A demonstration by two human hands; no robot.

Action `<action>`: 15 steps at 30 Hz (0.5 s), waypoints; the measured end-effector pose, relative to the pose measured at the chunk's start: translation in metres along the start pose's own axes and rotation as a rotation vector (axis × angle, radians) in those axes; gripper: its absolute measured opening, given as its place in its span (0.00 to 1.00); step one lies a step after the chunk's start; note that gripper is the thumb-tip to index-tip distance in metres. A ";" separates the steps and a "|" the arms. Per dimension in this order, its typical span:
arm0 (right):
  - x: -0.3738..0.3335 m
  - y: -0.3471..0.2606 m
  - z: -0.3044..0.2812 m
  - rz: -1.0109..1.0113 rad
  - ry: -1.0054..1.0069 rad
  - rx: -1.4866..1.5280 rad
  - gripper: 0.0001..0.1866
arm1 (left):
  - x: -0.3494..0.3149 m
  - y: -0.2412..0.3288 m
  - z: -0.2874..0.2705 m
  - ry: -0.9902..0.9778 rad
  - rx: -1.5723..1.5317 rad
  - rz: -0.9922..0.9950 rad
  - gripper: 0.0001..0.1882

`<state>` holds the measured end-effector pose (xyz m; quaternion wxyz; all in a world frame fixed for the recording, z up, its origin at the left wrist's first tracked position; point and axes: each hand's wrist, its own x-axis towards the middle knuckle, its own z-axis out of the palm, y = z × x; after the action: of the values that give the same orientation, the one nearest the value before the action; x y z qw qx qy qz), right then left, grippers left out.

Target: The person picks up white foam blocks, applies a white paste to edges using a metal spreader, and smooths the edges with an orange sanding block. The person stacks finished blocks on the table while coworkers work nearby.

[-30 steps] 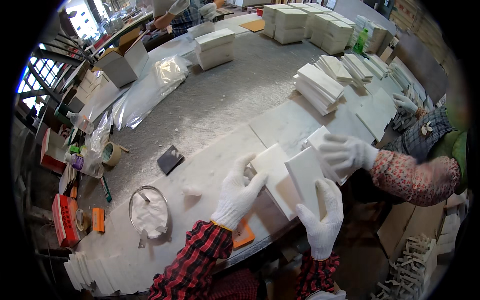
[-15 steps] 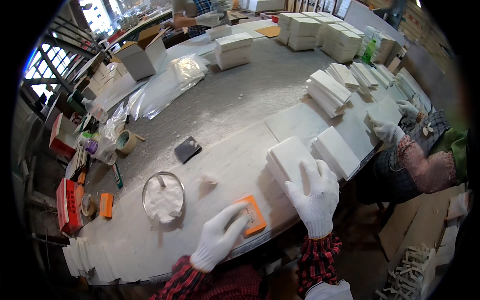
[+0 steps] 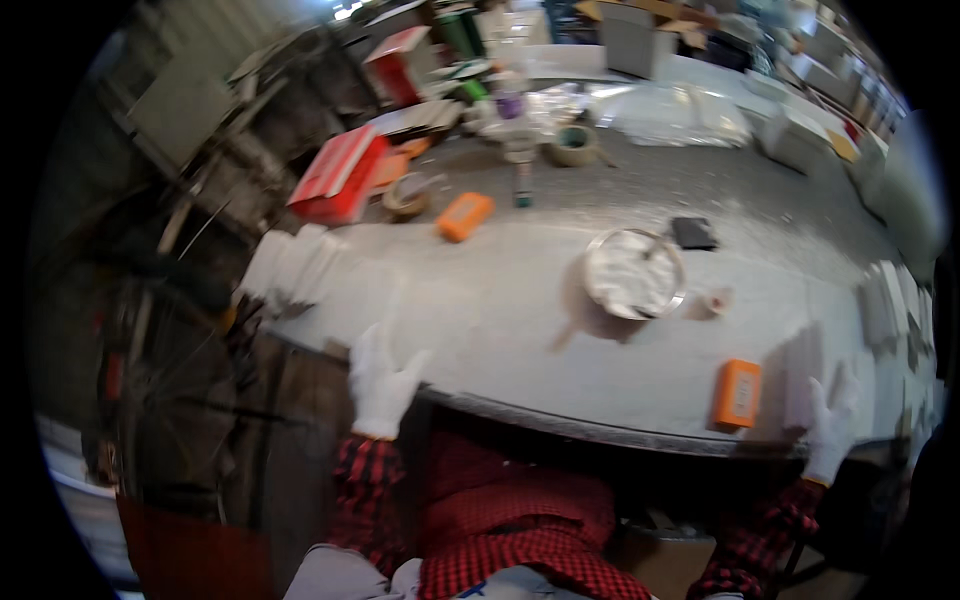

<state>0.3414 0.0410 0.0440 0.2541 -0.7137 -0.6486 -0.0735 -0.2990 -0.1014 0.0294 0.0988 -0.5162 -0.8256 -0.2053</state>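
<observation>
My left hand [image 3: 382, 385], in a white knit glove, is open at the front edge of the table, thumb and fingers apart and nothing in it. Just beyond it, at the table's left end, lies a fanned row of white strips [image 3: 290, 265]. At the right, my gloved right hand [image 3: 832, 425] is blurred, with its fingers stretched apart against a stack of white tiles [image 3: 801, 385]. An orange box [image 3: 738, 393] lies left of that stack. Farther in stands a round bowl of white material [image 3: 632, 275], with a dark square pad [image 3: 693, 233] behind it.
A second orange box [image 3: 465, 216], tape rolls [image 3: 573, 146] and a red-and-white carton [image 3: 340, 175] occupy the far left. Clear plastic bags [image 3: 680, 115] and an open carton [image 3: 630, 40] lie at the back. More white tile stacks [image 3: 880, 305] line the right side.
The view has swung left. My left hand has left the orange box and moved left to the table's edge. My right hand remains at the tile stack.
</observation>
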 end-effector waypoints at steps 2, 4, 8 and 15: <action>-0.001 -0.026 -0.018 -0.061 0.074 -0.107 0.32 | -0.010 -0.016 0.000 -0.125 -0.055 -0.080 0.51; -0.006 -0.064 -0.041 -0.129 0.169 -0.117 0.31 | -0.016 -0.028 0.001 -0.154 -0.055 -0.141 0.53; -0.063 -0.195 -0.036 -0.035 0.084 0.572 0.26 | -0.012 -0.024 -0.006 -0.243 -0.331 -0.267 0.55; -0.154 -0.361 0.021 -0.250 -0.746 0.958 0.25 | -0.026 -0.022 0.026 0.040 -0.455 -0.147 0.56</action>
<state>-0.0334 -0.0760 0.0557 0.2921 -0.4164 -0.7333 0.4511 -0.3057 -0.1191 -0.0088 -0.0190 -0.4597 -0.7913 -0.4027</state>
